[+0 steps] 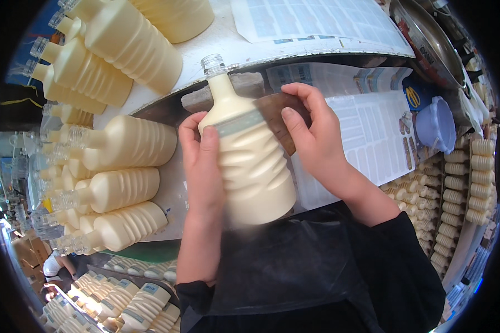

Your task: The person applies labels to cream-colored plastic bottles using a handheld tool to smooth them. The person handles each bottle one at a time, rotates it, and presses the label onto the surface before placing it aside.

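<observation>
The left hand grips a bottle between thumb and fingers; the right hand pinches a brown card at the bottle's grey label, any writing illegible.

Brightly lit white tabletop, shadow under its edge, bottle blurred at its base, bent edges, black rim

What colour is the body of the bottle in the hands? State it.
The bottle's body is pale cream; it shows best in the head view.
</observation>
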Motion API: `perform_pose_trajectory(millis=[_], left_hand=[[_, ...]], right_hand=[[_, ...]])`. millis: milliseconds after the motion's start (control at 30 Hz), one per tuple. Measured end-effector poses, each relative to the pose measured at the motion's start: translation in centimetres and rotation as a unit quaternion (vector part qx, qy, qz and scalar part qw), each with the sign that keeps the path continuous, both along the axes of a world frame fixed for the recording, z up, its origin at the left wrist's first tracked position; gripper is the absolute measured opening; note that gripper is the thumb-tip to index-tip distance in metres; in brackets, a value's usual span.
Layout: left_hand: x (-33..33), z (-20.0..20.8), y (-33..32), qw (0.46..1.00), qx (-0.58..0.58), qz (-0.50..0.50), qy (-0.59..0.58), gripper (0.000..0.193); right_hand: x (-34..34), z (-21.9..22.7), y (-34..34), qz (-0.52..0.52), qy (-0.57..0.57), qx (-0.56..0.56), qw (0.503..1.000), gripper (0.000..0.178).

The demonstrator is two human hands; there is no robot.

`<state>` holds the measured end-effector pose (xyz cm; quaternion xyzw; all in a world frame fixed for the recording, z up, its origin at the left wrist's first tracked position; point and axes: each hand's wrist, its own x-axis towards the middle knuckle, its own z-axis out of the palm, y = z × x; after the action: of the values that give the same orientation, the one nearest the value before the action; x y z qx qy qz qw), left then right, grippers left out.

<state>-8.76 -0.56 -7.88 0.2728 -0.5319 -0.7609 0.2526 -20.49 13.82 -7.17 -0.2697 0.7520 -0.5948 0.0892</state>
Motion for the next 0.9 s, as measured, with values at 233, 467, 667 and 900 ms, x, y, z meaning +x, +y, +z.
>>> perform_pose_trajectory(millis=[233, 467, 667, 900], left_hand=[[-0.1, 1.0, -0.1, 0.996, -0.021, -0.054, -0.070, 0.043], [-0.1, -0.7, -0.8, 0.998, 0.026, -0.037, -0.049, 0.053], [-0.1, -0.6, -0.7, 0.998, 0.011, -0.045, -0.045, 0.055], [0.0, -1.2, -1.0, 0.997, 0.052, -0.043, -0.035, 0.053]], right_hand=[[-2.9, 0.6, 1.0, 0.060, -0.243, -0.110, 0.962, 0.021], [-2.1, 0.8, -1.8, 0.124, -0.214, -0.020, 0.969, 0.021], [-2.6, -0.4, -2.3, 0.138, -0.219, -0.001, 0.966, 0.041], [-2.6, -1.1, -2.3, 0.144, -0.240, -0.041, 0.959, 0.036]])
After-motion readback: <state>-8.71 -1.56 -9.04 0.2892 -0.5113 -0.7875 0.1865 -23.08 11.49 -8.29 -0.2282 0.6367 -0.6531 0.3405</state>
